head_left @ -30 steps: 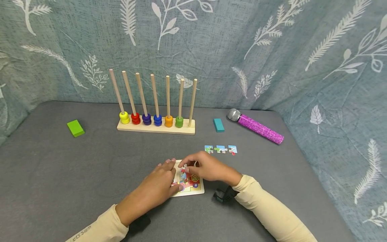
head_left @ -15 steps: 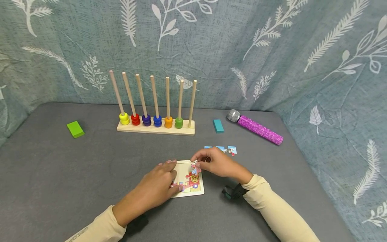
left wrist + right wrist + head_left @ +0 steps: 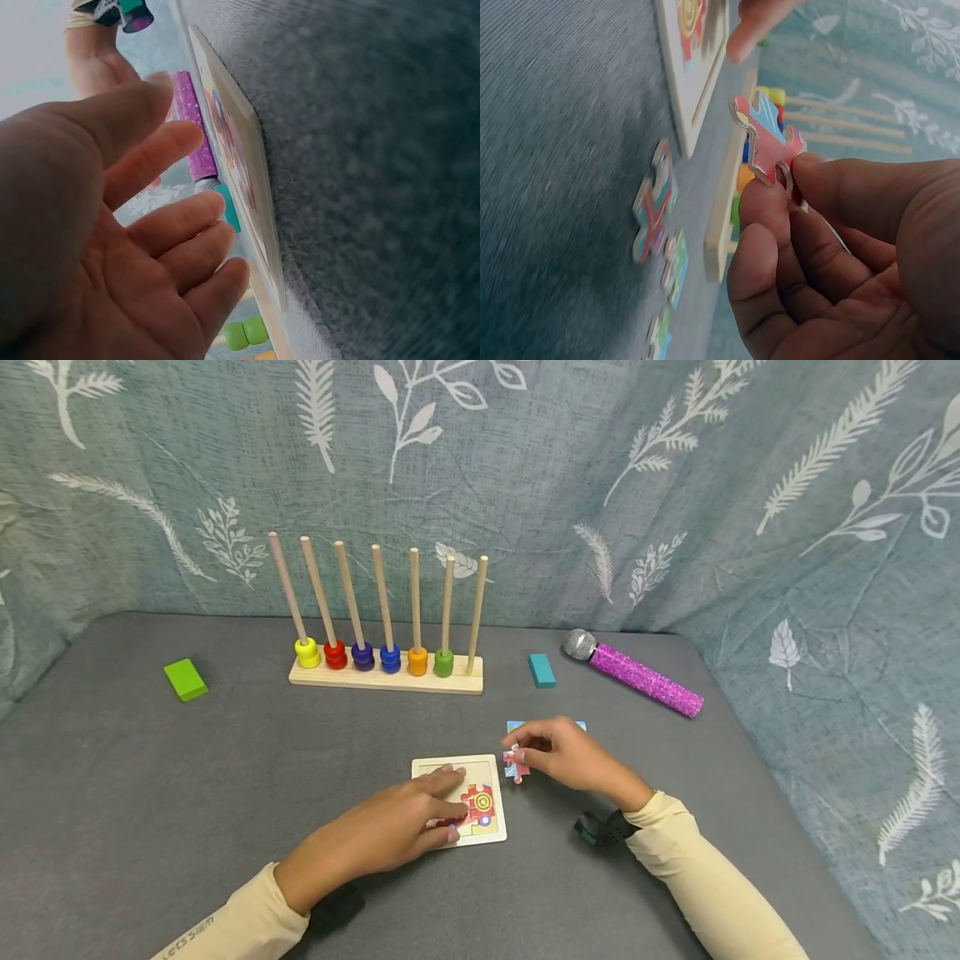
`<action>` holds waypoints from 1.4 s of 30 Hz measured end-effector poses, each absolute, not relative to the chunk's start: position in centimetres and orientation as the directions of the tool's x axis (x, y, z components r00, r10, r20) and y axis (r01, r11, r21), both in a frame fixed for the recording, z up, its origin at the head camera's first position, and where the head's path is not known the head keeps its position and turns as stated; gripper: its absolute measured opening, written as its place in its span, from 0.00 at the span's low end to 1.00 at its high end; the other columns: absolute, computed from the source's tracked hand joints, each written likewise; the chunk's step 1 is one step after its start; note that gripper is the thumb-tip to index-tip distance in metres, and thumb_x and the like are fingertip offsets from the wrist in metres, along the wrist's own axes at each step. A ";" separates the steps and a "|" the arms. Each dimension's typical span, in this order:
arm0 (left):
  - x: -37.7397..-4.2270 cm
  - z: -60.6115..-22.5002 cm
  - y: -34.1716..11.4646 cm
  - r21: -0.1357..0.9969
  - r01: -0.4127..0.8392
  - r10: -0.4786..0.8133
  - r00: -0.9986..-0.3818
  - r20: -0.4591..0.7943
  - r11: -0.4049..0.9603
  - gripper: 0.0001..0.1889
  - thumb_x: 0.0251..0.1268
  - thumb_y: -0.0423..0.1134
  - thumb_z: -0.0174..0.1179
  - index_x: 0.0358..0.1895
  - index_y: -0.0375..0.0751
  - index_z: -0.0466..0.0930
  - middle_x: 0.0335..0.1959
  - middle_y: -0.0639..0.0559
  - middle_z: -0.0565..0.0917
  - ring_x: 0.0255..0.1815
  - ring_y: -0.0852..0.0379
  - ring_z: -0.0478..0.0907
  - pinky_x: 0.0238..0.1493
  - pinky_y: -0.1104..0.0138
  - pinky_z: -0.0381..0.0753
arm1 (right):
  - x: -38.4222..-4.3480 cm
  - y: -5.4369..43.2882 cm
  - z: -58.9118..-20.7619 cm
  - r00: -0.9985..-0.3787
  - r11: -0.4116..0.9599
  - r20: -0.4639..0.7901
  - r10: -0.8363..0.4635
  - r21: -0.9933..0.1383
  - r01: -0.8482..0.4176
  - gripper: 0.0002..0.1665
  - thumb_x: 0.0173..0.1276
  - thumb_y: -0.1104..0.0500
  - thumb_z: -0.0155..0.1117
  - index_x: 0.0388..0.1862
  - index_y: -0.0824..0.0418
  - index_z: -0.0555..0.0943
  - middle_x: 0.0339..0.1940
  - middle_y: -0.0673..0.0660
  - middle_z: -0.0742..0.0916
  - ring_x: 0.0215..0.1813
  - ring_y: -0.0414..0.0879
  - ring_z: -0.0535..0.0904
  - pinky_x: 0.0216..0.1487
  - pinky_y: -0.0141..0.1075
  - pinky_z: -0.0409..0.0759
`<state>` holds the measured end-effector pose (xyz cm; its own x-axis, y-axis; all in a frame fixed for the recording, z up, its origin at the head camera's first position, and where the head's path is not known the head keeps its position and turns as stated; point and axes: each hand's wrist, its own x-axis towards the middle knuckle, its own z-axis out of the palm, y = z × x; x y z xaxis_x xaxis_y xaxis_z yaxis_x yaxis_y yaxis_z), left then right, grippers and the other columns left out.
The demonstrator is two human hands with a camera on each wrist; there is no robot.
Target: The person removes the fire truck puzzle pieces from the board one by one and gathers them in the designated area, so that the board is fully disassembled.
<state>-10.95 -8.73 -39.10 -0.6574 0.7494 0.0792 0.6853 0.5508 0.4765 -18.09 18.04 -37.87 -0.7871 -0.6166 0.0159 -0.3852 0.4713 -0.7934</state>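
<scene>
A wooden puzzle board (image 3: 480,768) lies on the table, with a few red and yellow pieces (image 3: 482,804) fitted at its lower right. My left hand (image 3: 390,828) reaches over the board's left part, fingers extended; the left wrist view shows this hand (image 3: 150,262) beside the board's edge (image 3: 259,172). Just right of the board, my right hand (image 3: 573,758) pinches a pink and blue puzzle piece (image 3: 769,142) between thumb and fingers, raised off the table. Loose puzzle pieces (image 3: 656,202) lie beyond the right hand, mostly hidden in the head view.
At the back stands a wooden peg stand (image 3: 386,683) with coloured rings on most pegs. A green block (image 3: 185,679) lies at left. A teal block (image 3: 542,670) and a glittery purple microphone (image 3: 645,679) lie back right. A leaf-patterned cloth (image 3: 525,485) hangs behind.
My right hand has lifted the puzzle piece off the board and carried it to the right, past the edge. My left hand has shifted slightly down and its fingers now lie further over the board.
</scene>
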 end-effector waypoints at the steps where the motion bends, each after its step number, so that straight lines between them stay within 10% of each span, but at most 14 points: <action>1: -10.9 -39.0 -8.8 0.486 0.679 0.751 -0.657 0.066 0.551 0.15 0.67 0.40 0.62 0.55 0.40 0.84 0.68 0.36 0.69 0.71 0.42 0.63 0.63 0.49 0.68 | -18.1 18.2 -37.9 -0.790 0.476 0.017 -0.612 -0.791 -0.385 0.11 0.68 0.70 0.60 0.47 0.69 0.84 0.28 0.50 0.84 0.30 0.46 0.79 0.31 0.31 0.75; 42: -11.3 -39.4 -9.8 0.516 0.693 0.815 -0.579 -0.016 0.503 0.19 0.66 0.37 0.63 0.60 0.42 0.80 0.70 0.36 0.66 0.72 0.37 0.59 0.65 0.45 0.64 | -19.3 21.8 -39.4 -0.883 0.645 0.016 -0.469 -0.677 -0.355 0.08 0.62 0.71 0.64 0.39 0.69 0.86 0.25 0.51 0.84 0.26 0.39 0.75 0.27 0.32 0.73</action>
